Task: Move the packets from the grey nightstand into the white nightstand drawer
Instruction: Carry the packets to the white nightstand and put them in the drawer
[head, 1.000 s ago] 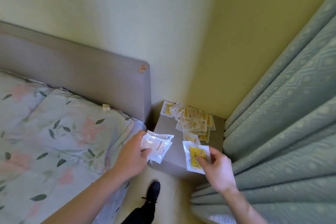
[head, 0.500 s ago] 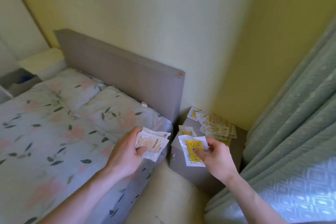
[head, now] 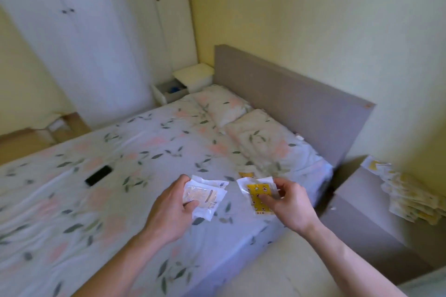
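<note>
Yellow walls (head: 313, 19), floral bed (head: 144, 152), white wardrobe (head: 84, 31)

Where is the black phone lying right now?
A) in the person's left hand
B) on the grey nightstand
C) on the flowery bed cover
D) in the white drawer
C. The black phone lies flat on the flowery bed cover, to the left of both hands, which hold only packets.
</note>
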Demonstrator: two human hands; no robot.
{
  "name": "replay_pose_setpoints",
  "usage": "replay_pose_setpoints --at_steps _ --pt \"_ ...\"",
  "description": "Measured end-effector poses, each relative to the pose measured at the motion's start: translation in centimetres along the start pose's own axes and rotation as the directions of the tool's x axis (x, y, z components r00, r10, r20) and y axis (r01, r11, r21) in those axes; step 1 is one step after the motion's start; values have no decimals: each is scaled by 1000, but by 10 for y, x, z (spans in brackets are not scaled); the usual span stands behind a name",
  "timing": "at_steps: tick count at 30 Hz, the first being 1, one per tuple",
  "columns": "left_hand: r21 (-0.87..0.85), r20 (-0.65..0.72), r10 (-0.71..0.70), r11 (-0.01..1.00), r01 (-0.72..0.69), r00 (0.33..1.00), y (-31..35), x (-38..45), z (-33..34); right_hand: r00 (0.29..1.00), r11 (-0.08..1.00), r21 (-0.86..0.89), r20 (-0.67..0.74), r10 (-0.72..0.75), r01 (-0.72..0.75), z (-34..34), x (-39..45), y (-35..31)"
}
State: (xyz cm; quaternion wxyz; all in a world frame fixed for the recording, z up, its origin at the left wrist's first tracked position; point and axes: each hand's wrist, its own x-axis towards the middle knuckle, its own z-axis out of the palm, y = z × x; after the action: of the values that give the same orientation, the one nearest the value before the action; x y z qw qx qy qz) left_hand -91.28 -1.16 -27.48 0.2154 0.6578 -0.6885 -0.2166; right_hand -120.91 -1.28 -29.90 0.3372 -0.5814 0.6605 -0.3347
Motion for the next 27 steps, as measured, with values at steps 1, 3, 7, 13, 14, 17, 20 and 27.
replay_pose_setpoints --at_steps 1,3,7,13,14,17,20,27 --pt "10 -19 -21 1000 21 1000 -25 -15 -19 999 1000 5 29 -18 18 28 -7 -17" --pt "22 -57 -63 998 64 996 -72 -45 -55 994 998 18 86 -69 67 81 -19 -52" --pt "16 -147 -154 987 158 977 -151 -97 -124 966 988 64 208 -151 141 174 -38 -122" --pt "-37 -283 -294 955 296 913 -250 -147 -207 884 962 83 378 -274 262 295 -46 -218" --pt "-49 -297 -320 946 321 900 -267 -154 -219 862 954 86 411 -297 287 315 -48 -234" --pt "-63 -331 -386 920 388 861 -320 -175 -253 791 930 115 495 -359 349 380 -52 -274" --pt "-129 -359 -494 867 482 792 -376 -203 -290 735 914 144 554 -391 379 459 -58 -314" --pt "-194 -468 -676 706 681 569 -503 -314 -372 492 855 197 746 -449 481 642 -129 -419"
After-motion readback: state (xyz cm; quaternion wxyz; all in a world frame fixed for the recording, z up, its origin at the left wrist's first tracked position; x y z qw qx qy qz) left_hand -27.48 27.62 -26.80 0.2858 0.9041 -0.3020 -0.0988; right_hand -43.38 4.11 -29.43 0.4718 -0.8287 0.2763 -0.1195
